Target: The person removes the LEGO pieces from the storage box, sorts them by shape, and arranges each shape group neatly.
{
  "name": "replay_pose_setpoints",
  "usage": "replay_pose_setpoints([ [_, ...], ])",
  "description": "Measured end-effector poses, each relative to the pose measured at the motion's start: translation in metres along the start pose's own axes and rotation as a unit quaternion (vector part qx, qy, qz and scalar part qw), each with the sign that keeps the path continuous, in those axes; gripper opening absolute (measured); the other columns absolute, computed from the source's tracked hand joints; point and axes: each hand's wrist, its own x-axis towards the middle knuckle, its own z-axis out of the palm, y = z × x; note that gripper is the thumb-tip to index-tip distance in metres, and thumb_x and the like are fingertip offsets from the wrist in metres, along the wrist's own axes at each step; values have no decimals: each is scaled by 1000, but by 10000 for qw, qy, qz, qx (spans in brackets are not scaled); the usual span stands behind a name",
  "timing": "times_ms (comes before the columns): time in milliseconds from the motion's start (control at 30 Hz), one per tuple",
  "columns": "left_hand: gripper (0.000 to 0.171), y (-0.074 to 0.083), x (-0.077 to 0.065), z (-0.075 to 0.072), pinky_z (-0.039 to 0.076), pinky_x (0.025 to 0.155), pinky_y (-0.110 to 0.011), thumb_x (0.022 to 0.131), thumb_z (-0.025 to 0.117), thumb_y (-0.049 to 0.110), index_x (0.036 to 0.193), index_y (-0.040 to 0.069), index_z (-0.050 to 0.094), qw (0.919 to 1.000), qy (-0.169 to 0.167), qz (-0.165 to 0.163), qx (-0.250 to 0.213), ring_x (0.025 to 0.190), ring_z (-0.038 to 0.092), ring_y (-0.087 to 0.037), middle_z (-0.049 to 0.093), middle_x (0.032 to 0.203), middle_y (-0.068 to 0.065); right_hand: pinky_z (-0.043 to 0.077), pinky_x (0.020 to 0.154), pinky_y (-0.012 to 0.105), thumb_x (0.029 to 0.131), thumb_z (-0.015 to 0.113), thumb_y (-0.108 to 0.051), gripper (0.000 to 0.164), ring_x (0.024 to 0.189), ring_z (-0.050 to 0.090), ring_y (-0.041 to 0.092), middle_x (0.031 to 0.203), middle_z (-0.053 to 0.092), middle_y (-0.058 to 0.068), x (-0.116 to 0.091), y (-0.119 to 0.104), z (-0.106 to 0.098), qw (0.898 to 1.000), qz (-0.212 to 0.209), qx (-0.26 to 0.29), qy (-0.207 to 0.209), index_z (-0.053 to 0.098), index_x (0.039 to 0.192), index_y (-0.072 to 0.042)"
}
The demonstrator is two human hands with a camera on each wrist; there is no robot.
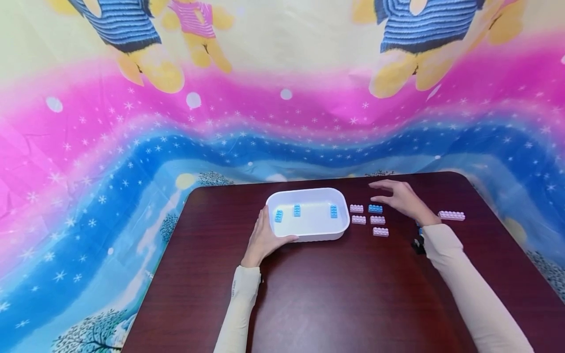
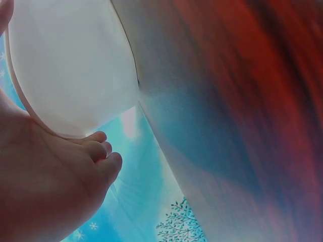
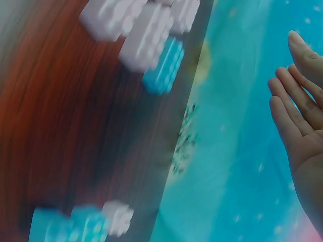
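A white plastic tray stands on the table with three blue toy bricks inside. My left hand grips its left end, thumb along the front rim and fingers around the side; the left wrist view shows the hand against the tray wall. Over the table to the right, my right hand is raised with nothing in it, its fingers extended and thumb apart. Just left of and below it lie a blue brick and several pink bricks.
Farther right lies a longer pink brick. The right wrist view shows blue bricks near it, mostly hidden by my right wrist in the head view. A printed cloth hangs behind the dark wooden table.
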Motion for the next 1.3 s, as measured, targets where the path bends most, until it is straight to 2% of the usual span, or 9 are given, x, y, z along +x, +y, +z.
replay_pose_setpoints([
  [200, 139, -1, 0, 0, 27, 125, -57, 73, 91, 61, 171, 7, 8, 10000, 14, -31, -57, 160, 19, -40, 17, 174, -23, 51, 103, 62, 92, 83, -7, 43, 125, 63, 48, 131, 70, 25, 17, -21, 22, 9993, -103, 319, -186, 71, 132, 3],
  [400, 139, 0, -1, -3, 29, 124, -57, 73, 91, 62, 170, 5, 9, 10000, 16, 14, -28, 159, 21, -40, 18, 173, -25, 53, 99, 60, 89, 85, -1, 41, 122, 66, 45, 127, 72, 24, 34, -42, 46, 9980, -455, 377, -220, 73, 127, 5],
  [600, 138, -1, 1, -4, 27, 125, -56, 74, 91, 60, 170, 4, 9, 9999, 32, 94, -97, 160, 19, -39, 17, 174, -24, 52, 103, 60, 92, 82, -2, 39, 123, 65, 45, 128, 72, 23, 51, -64, 68, 9953, -588, 465, -615, 73, 129, 5],
  [1033, 136, -1, 3, -6, 29, 123, -58, 76, 90, 60, 170, 6, 7, 10000, -13, 56, -23, 160, 20, -39, 17, 174, -23, 53, 104, 54, 94, 79, -2, 38, 126, 65, 39, 131, 71, 20, 77, -85, 109, 9877, -689, 538, -1296, 72, 131, 4],
  [1300, 137, -1, 1, -4, 30, 123, -57, 76, 91, 58, 170, 3, 8, 9999, -14, 116, -63, 159, 21, -40, 18, 173, -23, 53, 105, 52, 93, 79, 2, 37, 126, 65, 39, 130, 72, 21, 93, -99, 136, 9781, -992, 450, -1774, 72, 129, 7],
])
